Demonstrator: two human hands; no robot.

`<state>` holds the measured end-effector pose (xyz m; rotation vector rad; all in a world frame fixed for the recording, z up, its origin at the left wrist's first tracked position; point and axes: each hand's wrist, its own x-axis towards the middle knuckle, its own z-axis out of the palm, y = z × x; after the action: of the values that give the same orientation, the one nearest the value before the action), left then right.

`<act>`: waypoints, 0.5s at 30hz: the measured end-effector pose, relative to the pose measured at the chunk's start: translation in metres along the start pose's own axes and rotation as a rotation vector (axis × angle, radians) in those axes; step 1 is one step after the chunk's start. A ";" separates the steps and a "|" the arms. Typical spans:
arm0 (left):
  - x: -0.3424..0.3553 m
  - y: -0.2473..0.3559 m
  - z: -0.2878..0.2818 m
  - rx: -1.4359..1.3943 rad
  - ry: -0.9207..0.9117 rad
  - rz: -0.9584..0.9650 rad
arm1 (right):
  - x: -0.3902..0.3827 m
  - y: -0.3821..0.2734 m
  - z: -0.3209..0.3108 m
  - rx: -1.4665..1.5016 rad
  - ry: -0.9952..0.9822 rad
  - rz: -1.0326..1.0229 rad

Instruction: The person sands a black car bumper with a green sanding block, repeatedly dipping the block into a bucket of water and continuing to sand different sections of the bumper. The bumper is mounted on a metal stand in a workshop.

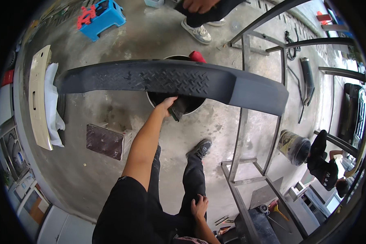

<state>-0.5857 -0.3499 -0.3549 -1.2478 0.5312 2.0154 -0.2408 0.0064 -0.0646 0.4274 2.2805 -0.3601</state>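
Grey, stained concrete floor (110,122) fills the view of a workshop yard, with a metal frame rack (244,134) rising at three o'clock. A long black car bumper (171,79) with a diamond-tread strip is laid across the middle, its far end resting on the rack so the near side is left free for work at a comfortable height. The left hand (166,106) is raised to the bumper's lower edge, fingers closed on a dark folded pad (179,109), seemingly sanding or wiping material, pressed up against the underside. Directly beneath it a round dark bucket (179,101) is placed, probably to keep water within reach. The right hand (199,206) is rested on the thigh at six o'clock, fingers loosely curled and holding nothing. A cream panel (38,97) with white cloth is leaned at nine o'clock, a blue stool (103,18) at eleven. Another person's sneaker (197,33) is seen at twelve, and a crouched person (325,166) at four.
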 end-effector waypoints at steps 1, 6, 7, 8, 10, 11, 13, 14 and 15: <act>-0.012 -0.002 -0.006 0.001 0.002 0.052 | 0.004 0.001 -0.004 0.028 -0.017 -0.015; -0.083 -0.056 0.022 0.087 -0.007 0.184 | 0.029 -0.043 -0.037 0.451 -0.080 -0.168; -0.100 -0.072 0.033 0.092 0.025 0.152 | 0.038 -0.055 -0.041 0.583 -0.101 -0.156; -0.122 -0.085 0.047 0.138 0.019 0.137 | 0.049 -0.069 -0.045 0.646 -0.088 -0.159; -0.148 -0.123 0.065 0.291 0.070 0.212 | 0.052 -0.116 -0.068 0.809 -0.018 -0.174; -0.154 -0.138 0.071 0.376 0.073 0.208 | 0.047 -0.139 -0.084 0.915 -0.005 -0.211; -0.235 -0.164 0.139 0.456 -0.089 0.288 | 0.048 -0.166 -0.107 0.903 0.207 -0.269; -0.301 -0.162 0.182 0.568 -0.114 0.366 | 0.042 -0.186 -0.130 0.918 0.256 -0.279; -0.291 -0.179 0.171 0.657 -0.144 0.501 | 0.016 -0.213 -0.160 0.923 0.271 -0.290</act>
<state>-0.4718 -0.2182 -0.0148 -0.5961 1.4030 2.0296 -0.4418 -0.1218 0.0555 0.6167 2.3153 -1.6052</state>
